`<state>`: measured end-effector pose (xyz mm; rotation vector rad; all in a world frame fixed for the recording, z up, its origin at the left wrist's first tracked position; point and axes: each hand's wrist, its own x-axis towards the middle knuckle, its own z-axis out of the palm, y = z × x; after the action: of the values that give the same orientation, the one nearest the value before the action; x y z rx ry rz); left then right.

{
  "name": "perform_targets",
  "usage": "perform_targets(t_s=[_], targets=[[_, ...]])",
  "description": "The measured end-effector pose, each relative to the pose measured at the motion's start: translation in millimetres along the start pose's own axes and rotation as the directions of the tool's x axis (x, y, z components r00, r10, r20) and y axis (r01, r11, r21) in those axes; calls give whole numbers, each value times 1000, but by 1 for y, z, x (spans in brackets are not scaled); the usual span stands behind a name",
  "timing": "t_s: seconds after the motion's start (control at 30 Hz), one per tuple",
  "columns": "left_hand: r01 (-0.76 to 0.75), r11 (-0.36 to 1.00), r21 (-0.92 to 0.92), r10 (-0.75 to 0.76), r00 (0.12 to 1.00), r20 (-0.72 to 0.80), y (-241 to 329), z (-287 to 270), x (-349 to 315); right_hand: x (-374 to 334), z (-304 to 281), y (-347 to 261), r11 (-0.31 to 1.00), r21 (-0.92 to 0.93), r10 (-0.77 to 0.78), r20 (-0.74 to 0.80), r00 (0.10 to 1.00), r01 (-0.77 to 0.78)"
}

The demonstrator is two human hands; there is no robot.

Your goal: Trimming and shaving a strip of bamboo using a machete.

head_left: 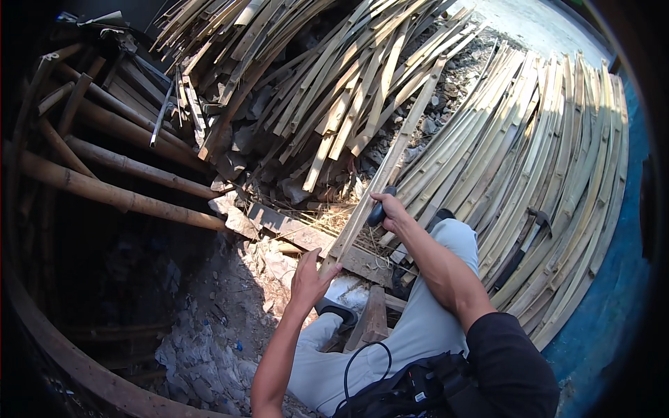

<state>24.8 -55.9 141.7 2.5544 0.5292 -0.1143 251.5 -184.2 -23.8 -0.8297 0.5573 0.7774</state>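
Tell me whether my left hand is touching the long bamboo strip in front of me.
Touching. The head view shows the left hand at the near end of the bamboo strip, its thumb against the wood.

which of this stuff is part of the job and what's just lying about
Seemingly in the job:
bamboo strip, its near end in the left hand
dark rounded object at the right hand, perhaps a handle
laid-out strips on the right, likely similar stock

Probably just lying about:
hammer, resting on those strips
bamboo poles on the left
rubble
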Motion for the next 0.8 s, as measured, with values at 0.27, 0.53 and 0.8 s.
perform_targets(t_s=[0.27, 0.53, 0.8], targets=[[-47, 999, -24, 47, 999, 10, 7, 44, 70, -22, 8, -12, 999, 12, 47, -27, 999, -47], [-215, 975, 51, 201, 959, 198, 29, 44, 95, -16, -7, -11, 999, 4, 39, -102, 994, -39], [162, 967, -196, -92, 941, 325, 22, 27, 118, -25, -2, -16, 993, 57, 112, -118, 987, -106]])
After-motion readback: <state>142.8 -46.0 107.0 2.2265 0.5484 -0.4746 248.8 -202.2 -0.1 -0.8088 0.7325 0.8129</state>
